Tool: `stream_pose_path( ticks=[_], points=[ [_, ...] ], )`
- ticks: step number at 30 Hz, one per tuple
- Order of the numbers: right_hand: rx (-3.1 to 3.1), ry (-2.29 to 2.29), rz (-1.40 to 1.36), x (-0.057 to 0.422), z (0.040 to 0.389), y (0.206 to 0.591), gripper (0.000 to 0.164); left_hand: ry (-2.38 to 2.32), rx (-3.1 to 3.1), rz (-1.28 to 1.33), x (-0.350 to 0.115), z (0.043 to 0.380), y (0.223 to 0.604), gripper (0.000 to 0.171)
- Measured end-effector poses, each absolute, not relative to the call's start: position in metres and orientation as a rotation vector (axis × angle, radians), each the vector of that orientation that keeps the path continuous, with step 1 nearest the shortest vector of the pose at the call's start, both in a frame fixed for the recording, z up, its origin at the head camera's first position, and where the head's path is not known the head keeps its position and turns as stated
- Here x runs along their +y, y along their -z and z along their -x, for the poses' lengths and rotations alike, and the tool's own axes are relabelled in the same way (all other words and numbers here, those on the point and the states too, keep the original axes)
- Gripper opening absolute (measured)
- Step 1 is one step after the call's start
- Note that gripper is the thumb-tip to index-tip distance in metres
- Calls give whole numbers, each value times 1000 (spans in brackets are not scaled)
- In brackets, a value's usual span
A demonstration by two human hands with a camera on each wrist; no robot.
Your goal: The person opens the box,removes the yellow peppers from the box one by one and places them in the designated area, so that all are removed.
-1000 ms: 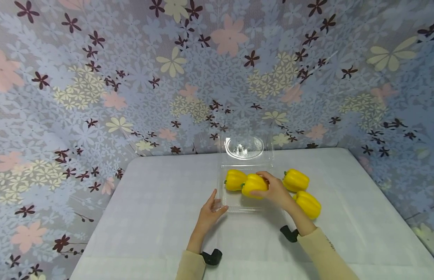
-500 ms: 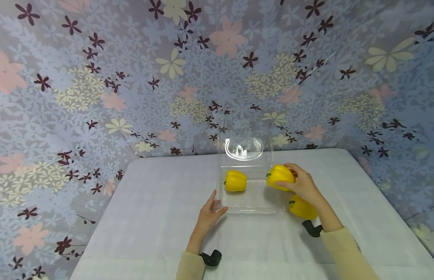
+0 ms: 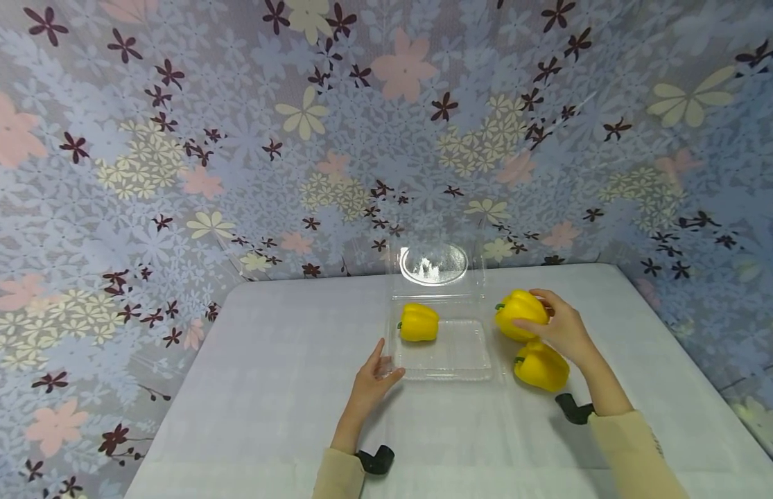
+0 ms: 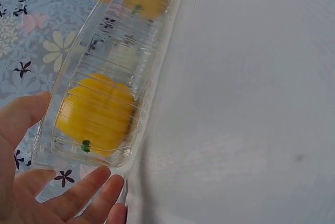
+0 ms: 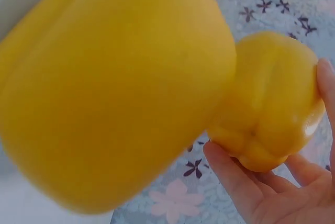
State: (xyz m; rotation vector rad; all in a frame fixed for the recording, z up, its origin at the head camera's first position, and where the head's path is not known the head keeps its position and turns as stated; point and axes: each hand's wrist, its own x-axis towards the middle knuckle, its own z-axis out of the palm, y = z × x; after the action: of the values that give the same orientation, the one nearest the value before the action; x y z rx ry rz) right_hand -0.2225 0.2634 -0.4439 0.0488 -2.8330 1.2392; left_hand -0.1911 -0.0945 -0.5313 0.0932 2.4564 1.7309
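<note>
The gripped yellow pepper [image 3: 520,315] is outside the clear container [image 3: 448,375], just beyond its right wall and level with the far half of its base. The right hand [image 3: 567,333] clasps it from the right, fingers curled round its far side and thumb on the near side; its green stem points toward the container. Whether the pepper bears on the cloth cannot be told.

Nearer the person, also right of the container, lies the lower pepper [image 3: 542,367], partly overlapped in the head view by the gripped one. A narrow strip of cloth runs between this pair and the container's right edge.

Inside the container, the boxed pepper [image 3: 419,322] sits by the left wall toward the far edge, its stem turned left; the clear floor shows to its right and in front of it. The left hand [image 3: 369,384] is at the container's near left corner with fingers extended and thumb spread apart, touching that corner.

The lid [image 3: 435,263] is folded back on the container's far side, against the floral backdrop [image 3: 361,138]. Left of the container, the white table [image 3: 286,374] stretches broadly to its side edge; a narrower span reaches the right edge beyond the peppers.
</note>
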Motion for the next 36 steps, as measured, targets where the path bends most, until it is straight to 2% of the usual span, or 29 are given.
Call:
stream_pose_path(
  ticks=[21, 36],
  points=[
    [-2761, -1170, 148, 318, 211, 446, 85, -1744, 2432, -66, -95, 190, 531, 79],
    [-2797, -1116, 337, 348, 205, 472, 82, -1734, 2435, -75, -96, 192, 531, 79]
  ],
)
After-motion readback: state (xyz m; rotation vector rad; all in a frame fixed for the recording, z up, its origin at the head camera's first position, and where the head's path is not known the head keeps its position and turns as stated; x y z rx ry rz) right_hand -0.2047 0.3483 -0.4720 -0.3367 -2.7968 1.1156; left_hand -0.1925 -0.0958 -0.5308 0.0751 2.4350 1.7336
